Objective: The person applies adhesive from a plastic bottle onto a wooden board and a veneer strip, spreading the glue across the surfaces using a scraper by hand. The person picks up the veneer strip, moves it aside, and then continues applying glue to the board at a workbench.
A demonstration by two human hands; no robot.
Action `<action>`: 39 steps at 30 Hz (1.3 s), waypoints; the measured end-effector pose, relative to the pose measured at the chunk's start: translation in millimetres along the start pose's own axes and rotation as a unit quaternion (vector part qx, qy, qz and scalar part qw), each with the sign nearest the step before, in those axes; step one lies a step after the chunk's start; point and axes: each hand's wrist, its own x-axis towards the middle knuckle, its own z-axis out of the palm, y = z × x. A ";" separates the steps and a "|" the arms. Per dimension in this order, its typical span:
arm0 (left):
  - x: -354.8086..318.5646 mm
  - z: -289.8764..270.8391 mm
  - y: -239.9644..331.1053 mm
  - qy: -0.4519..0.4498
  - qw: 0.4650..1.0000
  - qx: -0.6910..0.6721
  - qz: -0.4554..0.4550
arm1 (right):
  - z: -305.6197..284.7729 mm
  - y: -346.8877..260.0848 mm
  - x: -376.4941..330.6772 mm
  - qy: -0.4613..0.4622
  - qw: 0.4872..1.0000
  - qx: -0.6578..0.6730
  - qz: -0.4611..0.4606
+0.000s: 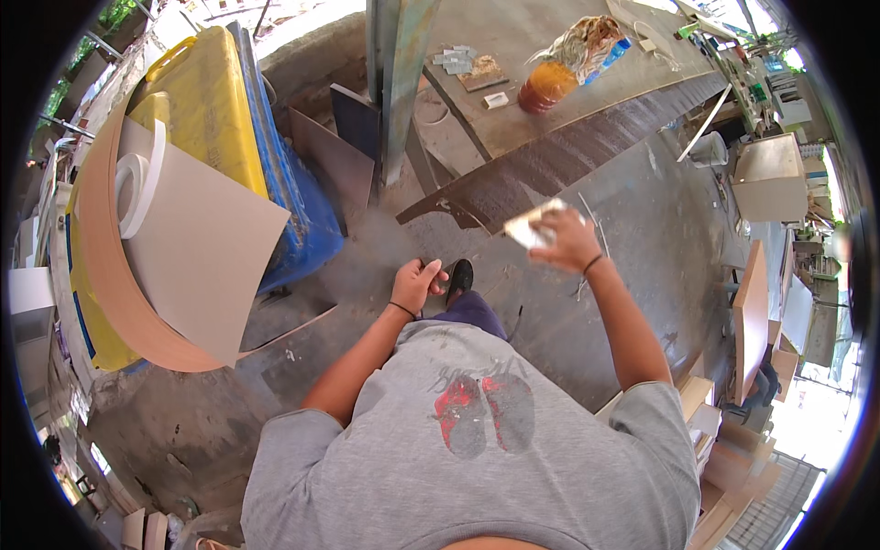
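My right hand (pixel 566 240) grips a flat, pale rectangular piece (pixel 532 225), blurred and too bright to name more exactly. It hovers over the floor just beyond the near edge of a long dark brown board (pixel 573 151), whose surface is streaked as if wet. That board lies along the front of a worktable (pixel 500 133). In front of my waist, my left hand (pixel 417 286) has its fingers curled in, with nothing visible in them. A plastic container of orange-brown liquid (pixel 548 87) stands on the table, a crumpled plastic bag (pixel 587 50) beside it.
On the left, a large grey-beige sheet (pixel 197 229) and curved edging strips (pixel 101 238) rest against yellow and blue bins (pixel 307 215). A metal post (pixel 400 87) rises at the table's left end. Boards (pixel 750 321) and a wooden cabinet (pixel 770 179) stand to the right.
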 end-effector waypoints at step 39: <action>-3.6 1.0 -10.8 0.063 0.998 0.008 0.013 | -31.3 78.7 23.2 -0.114 0.991 -0.036 0.064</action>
